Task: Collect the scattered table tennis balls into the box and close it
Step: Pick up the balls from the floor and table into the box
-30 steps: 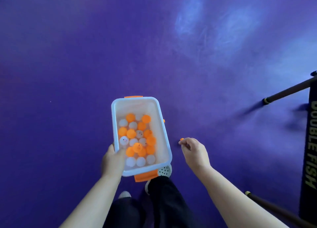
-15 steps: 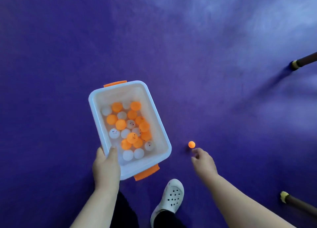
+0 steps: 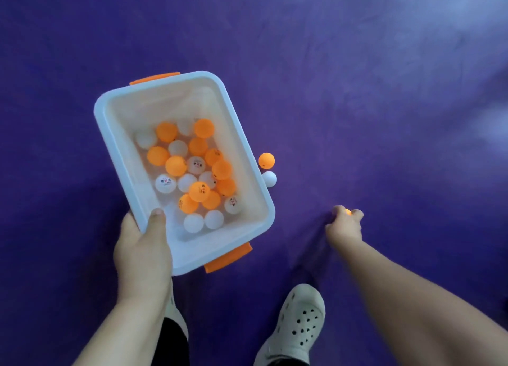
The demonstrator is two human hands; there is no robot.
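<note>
At the left side of the view we see the left hand (image 3: 143, 250), which grips the box (image 3: 108, 134) at its near left corner; the thumb lies over the rim against the inside wall, and the other fingers are hidden under the box, so this hand is clamped on it. The box is white and open on top, and it stands turned at an angle to us; an orange latch (image 3: 155, 79) sits on its far short side and a second orange latch (image 3: 228, 258) on its near short side. Inside are the collected balls (image 3: 176, 165), orange and white mixed, some with small printed marks; they are gathered on the bottom from the middle toward the near end, and one orange ball lies on top of the others. Below the box, a pale shoe (image 3: 176, 319) is mostly hidden behind the left forearm.

Just beside the long right side of the box, two balls lie on the purple floor (image 3: 357, 77): the loose orange ball (image 3: 266, 160), and the loose white ball (image 3: 270, 179) just nearer to us; the rim of the box covers an edge of the white one, and we cannot tell if the two touch. Lower, a light shoe with holes (image 3: 295, 324) stands on the floor.

Further to the right, apart from the box, the right hand (image 3: 345, 225) is low and somewhat blurred; its fingers are curled together around the held orange ball (image 3: 348, 211), of which only a small bright part shows between the fingertips.
</note>
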